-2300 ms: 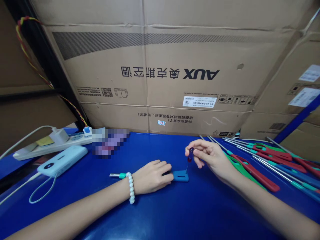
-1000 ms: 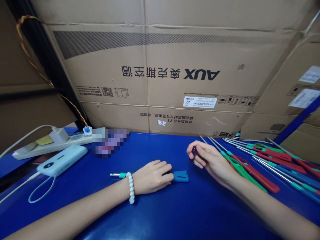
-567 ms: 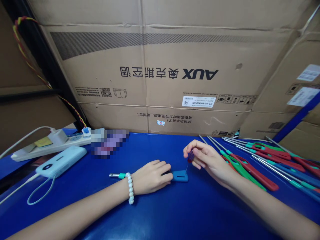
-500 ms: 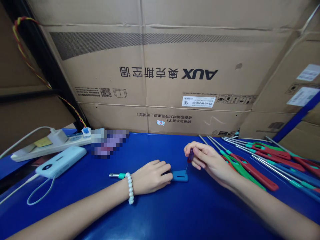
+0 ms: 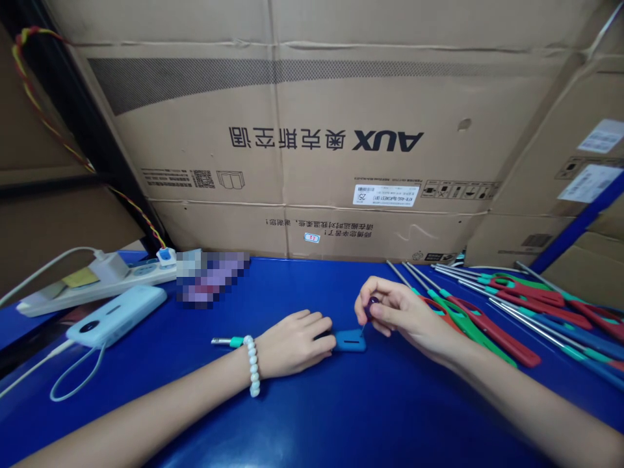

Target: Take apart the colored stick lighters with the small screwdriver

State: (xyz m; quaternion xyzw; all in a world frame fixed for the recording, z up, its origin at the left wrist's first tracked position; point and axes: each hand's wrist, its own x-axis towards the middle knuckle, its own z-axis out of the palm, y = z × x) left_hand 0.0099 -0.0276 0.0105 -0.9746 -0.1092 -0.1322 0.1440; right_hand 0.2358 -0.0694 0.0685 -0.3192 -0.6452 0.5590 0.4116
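A blue long-necked lighter [image 5: 351,341] lies flat on the blue table, its metal tube pointing left past my wrist. My left hand [image 5: 297,342], wearing a beaded bracelet, is closed over the lighter's middle and pins it down; that stretch is hidden under the fingers. Above the lighter's right end, my right hand [image 5: 392,309] pinches a small screwdriver [image 5: 373,307] by its dark purple-red handle. The thin shaft slants down to the end of the blue handle, by its slot. Whether the tip sits in a hole is too small to tell.
Several red, green and blue lighters [image 5: 492,325] lie piled at the right. On the left are a light blue power bank [image 5: 117,315] with a cord loop, a white power strip [image 5: 58,296] and a blurred purple item [image 5: 219,276]. A large cardboard panel [image 5: 312,84] stands behind.
The screwdriver has tilted, its handle end now turned more towards me, and the fingers of my right hand have shifted around it. My left hand and the lighter stay in place.
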